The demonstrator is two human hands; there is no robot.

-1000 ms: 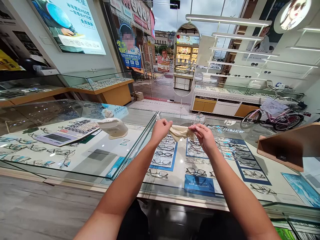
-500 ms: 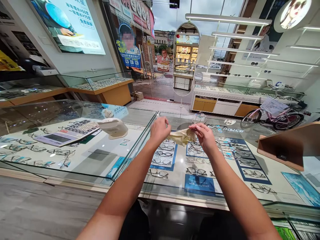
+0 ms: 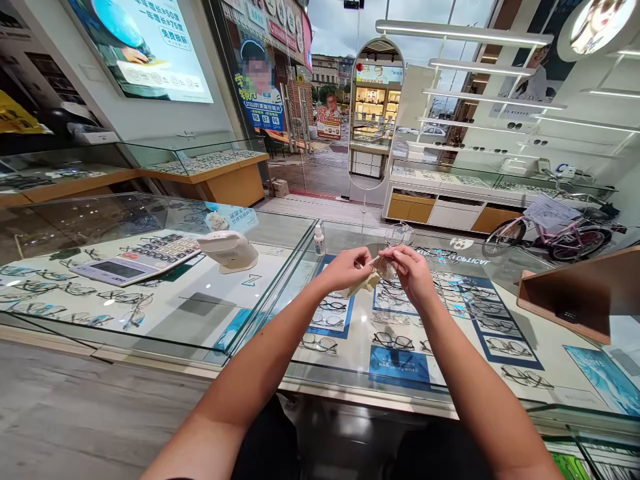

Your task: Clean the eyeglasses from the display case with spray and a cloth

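Above the glass counter, my left hand (image 3: 351, 269) is closed on a pale yellow cleaning cloth (image 3: 367, 285), part of which hangs below the fingers. My right hand (image 3: 407, 267) pinches a pair of glasses, with one clear lens (image 3: 386, 268) showing between the two hands. The cloth is up against the lens's left edge; the fingers hide most of the frame. Just beyond my hands, thin-rimmed round glasses (image 3: 400, 233) stand on the counter. To the left of them is a small white spray bottle (image 3: 319, 240), upright.
The glass display counter (image 3: 320, 377) holds rows of glasses under its top. On its left part are a large calculator (image 3: 137, 259) and a white rounded device (image 3: 230, 251). A wooden-backed stand (image 3: 575, 293) is at the right. Farther back are an oval mirror (image 3: 375, 160) and a pink bicycle (image 3: 555, 227).
My left hand has moved right with the cloth, close against my right hand and the lens. The spray bottle, hidden behind my left hand before, now shows. The view has shifted slightly.
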